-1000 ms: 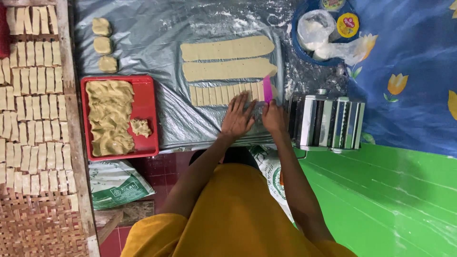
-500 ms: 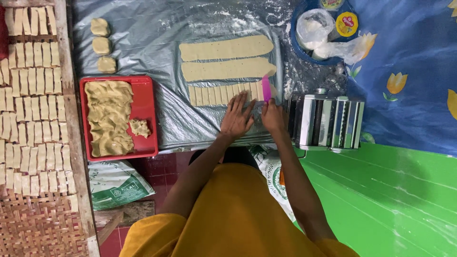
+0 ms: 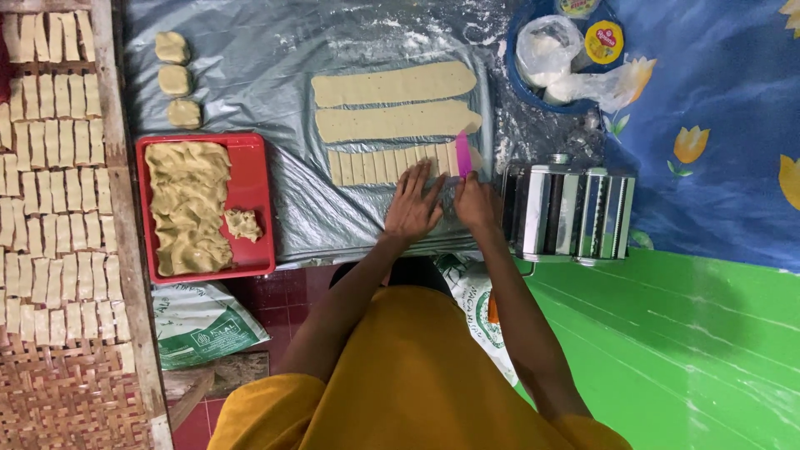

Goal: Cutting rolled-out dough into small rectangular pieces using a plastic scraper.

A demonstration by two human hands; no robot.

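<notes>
The right hand (image 3: 477, 202) is closed around a pink plastic cutter (image 3: 463, 155), its blade standing on the right end of the nearest dough strip (image 3: 396, 163). Just beside it, the left hand (image 3: 413, 204) lies open and flat, fingers spread, pressing on the same strip. That strip lies on the grey plastic-covered surface (image 3: 275, 75) and is already scored into many short rectangular pieces along most of its length.

Beyond it, two longer uncut dough strips (image 3: 396, 102) lie parallel, one above the other. Right of the hands stands a metal pasta roller (image 3: 568, 212), close to the right wrist. Farther up on the right, a blue bowl (image 3: 533, 92) holds clear plastic bags and a small yellow-lidded tub (image 3: 603, 42).

To the left, a red tray (image 3: 254, 167) carries a heap of soft dough (image 3: 187, 204) and one small lump apart from it. Above the tray sit three dough balls (image 3: 175, 79) in a column. At the far left, a woven mat (image 3: 58, 400) holds rows of cut dough pieces (image 3: 50, 167).
</notes>
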